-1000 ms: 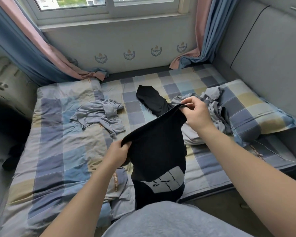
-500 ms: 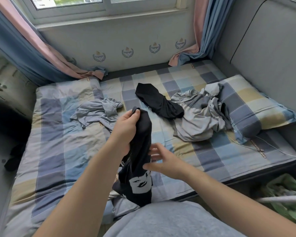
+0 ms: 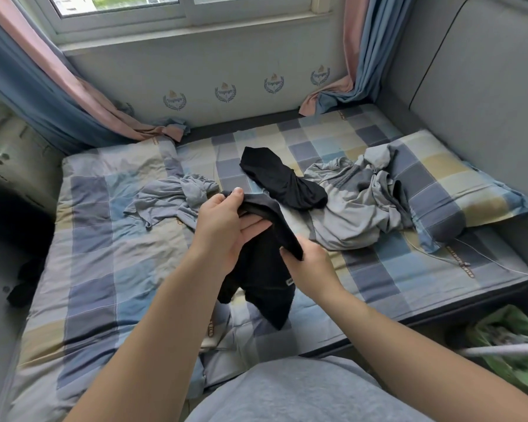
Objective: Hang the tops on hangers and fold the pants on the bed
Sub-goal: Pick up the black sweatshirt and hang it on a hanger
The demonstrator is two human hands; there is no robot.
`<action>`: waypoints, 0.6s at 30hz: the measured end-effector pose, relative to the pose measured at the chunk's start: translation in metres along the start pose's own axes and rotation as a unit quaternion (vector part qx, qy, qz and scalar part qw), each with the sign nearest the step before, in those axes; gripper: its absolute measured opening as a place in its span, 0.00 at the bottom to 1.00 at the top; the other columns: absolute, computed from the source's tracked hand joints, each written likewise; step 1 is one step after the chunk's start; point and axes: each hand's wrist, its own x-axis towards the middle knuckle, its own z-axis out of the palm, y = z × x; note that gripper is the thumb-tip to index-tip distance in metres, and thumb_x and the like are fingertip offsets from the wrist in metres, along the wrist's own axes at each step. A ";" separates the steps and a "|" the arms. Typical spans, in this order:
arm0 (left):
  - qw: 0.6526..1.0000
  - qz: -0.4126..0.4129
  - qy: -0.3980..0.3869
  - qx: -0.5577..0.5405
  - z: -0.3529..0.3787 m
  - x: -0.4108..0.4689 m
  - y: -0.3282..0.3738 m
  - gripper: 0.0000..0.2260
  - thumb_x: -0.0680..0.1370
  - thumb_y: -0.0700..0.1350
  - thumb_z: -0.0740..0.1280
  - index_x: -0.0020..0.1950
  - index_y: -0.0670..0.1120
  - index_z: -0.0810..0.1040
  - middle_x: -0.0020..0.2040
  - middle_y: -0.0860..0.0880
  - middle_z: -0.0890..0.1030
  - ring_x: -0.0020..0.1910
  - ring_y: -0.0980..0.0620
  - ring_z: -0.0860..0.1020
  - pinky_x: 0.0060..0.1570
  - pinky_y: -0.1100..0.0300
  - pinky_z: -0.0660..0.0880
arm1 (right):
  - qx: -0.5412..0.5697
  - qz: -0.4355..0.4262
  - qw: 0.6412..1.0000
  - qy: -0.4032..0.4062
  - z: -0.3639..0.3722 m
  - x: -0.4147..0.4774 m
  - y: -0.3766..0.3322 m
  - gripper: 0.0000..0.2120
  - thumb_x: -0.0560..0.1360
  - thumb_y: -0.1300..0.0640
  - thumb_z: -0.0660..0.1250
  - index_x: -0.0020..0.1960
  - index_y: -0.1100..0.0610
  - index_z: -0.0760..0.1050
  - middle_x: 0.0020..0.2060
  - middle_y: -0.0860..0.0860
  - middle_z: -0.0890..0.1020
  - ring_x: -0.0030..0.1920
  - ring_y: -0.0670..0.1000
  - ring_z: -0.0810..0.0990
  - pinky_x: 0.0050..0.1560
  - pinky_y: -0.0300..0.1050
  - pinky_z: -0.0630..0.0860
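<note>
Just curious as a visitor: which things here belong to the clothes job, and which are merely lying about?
Job: held black garment, left hand, right hand, second black garment, grey pile, crumpled grey garment, bed.
Lying about: pillow, curtains, green bag.

Both bare forearms reach forward from the bottom of the view and converge in the middle. The left hand [image 3: 223, 229] is up higher, thumb clamped on top of the black garment [image 3: 261, 269], fingers [image 3: 253, 228] stretched out beneath it. The right hand [image 3: 313, 266] sits lower, just beside it, back to the camera, fingers curled into a fold of the cloth.
</note>
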 end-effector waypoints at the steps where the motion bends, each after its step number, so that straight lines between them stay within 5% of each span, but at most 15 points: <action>1: 1.000 0.006 -0.001 -0.014 -0.001 0.001 0.002 0.07 0.85 0.41 0.60 0.51 0.39 0.72 0.41 0.40 0.86 0.44 0.41 0.86 0.39 0.51 0.83 | -0.017 0.008 1.000 0.008 -0.003 0.003 0.006 0.14 0.79 0.54 0.65 0.36 0.45 0.69 0.28 0.45 0.74 0.33 0.47 0.75 0.35 0.44 0.71; 4: 0.998 0.018 0.009 -0.060 -0.004 0.007 0.008 0.07 0.85 0.40 0.59 0.52 0.38 0.72 0.41 0.40 0.86 0.44 0.41 0.86 0.38 0.51 0.83 | -0.069 0.025 0.997 0.029 -0.016 0.013 0.023 0.11 0.80 0.54 0.65 0.39 0.49 0.72 0.30 0.47 0.75 0.37 0.57 0.76 0.37 0.48 0.68; 9: 0.995 0.015 0.036 -0.088 -0.008 0.023 0.006 0.07 0.85 0.39 0.59 0.53 0.38 0.74 0.44 0.40 0.86 0.45 0.42 0.86 0.39 0.51 0.83 | 0.022 0.029 0.997 0.066 -0.051 0.033 0.016 0.10 0.81 0.56 0.66 0.43 0.58 0.78 0.35 0.52 0.81 0.40 0.54 0.78 0.41 0.47 0.73; 12: 0.999 0.006 0.033 -0.019 -0.009 0.035 -0.007 0.06 0.86 0.41 0.58 0.53 0.41 0.73 0.56 0.41 0.83 0.52 0.44 0.85 0.48 0.49 0.83 | 0.102 0.023 0.994 0.033 -0.066 0.043 -0.010 0.09 0.80 0.58 0.67 0.42 0.60 0.78 0.31 0.47 0.78 0.35 0.47 0.75 0.37 0.43 0.72; 15: 0.996 -0.002 -0.005 0.085 -0.009 0.038 -0.019 0.07 0.86 0.42 0.59 0.56 0.44 0.77 0.60 0.48 0.83 0.60 0.47 0.82 0.60 0.47 0.78 | 0.169 0.066 0.983 0.034 -0.076 0.054 -0.032 0.10 0.79 0.58 0.67 0.42 0.63 0.78 0.33 0.52 0.77 0.36 0.51 0.76 0.38 0.46 0.72; 18: 0.979 -0.027 -0.079 0.186 -0.012 0.033 -0.028 0.08 0.83 0.38 0.63 0.57 0.47 0.80 0.59 0.49 0.84 0.59 0.47 0.82 0.60 0.49 0.78 | 0.235 0.095 0.967 0.035 -0.077 0.061 -0.051 0.08 0.80 0.62 0.65 0.42 0.59 0.79 0.38 0.54 0.82 0.42 0.55 0.81 0.44 0.49 0.78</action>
